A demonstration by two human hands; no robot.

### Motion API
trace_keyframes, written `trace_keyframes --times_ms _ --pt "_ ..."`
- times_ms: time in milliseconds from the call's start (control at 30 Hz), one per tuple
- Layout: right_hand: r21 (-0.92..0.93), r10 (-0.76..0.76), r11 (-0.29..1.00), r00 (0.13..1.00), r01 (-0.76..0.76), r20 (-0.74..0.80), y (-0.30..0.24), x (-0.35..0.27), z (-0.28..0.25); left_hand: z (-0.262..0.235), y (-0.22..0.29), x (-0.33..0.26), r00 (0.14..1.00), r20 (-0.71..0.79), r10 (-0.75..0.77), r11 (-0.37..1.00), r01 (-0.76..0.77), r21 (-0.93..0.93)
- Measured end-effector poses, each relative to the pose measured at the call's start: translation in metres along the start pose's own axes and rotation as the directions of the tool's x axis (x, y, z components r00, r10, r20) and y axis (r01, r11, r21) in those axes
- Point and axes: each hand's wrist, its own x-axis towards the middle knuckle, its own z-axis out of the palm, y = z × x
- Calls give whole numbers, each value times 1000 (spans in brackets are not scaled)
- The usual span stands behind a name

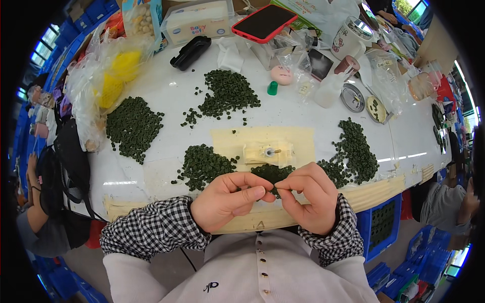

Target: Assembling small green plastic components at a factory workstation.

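Both my hands meet over the table's front edge, their fingertips almost touching. My left hand (227, 199) is closed, with thumb and forefinger together. My right hand (310, 197) pinches from the other side. A small dark green piece (274, 191) shows between the fingertips; its shape is too small to make out. Just beyond them lies a dark green heap (272, 172), partly covered by my fingers. Behind it a small fixture with a metal pin (273, 151) is taped onto a yellowish sheet (303, 139). Heaps of small dark green ring-like pieces (204, 166) flank it on the left and right (357, 154).
Two more green heaps lie farther back, at left (132, 126) and centre (228, 93). Along the far side stand a red-cased phone (265, 23), a clear plastic box (198, 22), a white mug (349, 38) and plastic bags. A blue crate (376, 230) is below the table's right front edge. Other people sit at both sides.
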Motion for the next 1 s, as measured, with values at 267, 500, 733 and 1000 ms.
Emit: trace_keyframes --times_ms 267,500,733,1000 --pt "63 -4 998 1000 5 -17 4 0 15 -10 -5 1 998 -8 66 993 -66 -101" --pt "72 -64 995 998 64 -3 6 1 19 -14 -7 1 999 26 44 990 -40 -134" --pt "17 -103 995 995 103 -14 4 1 21 -14 -10 0 997 28 66 992 -62 -109" --pt "-2 -162 987 986 162 -25 7 -1 25 -15 -10 0 994 -44 105 992 -108 -70"
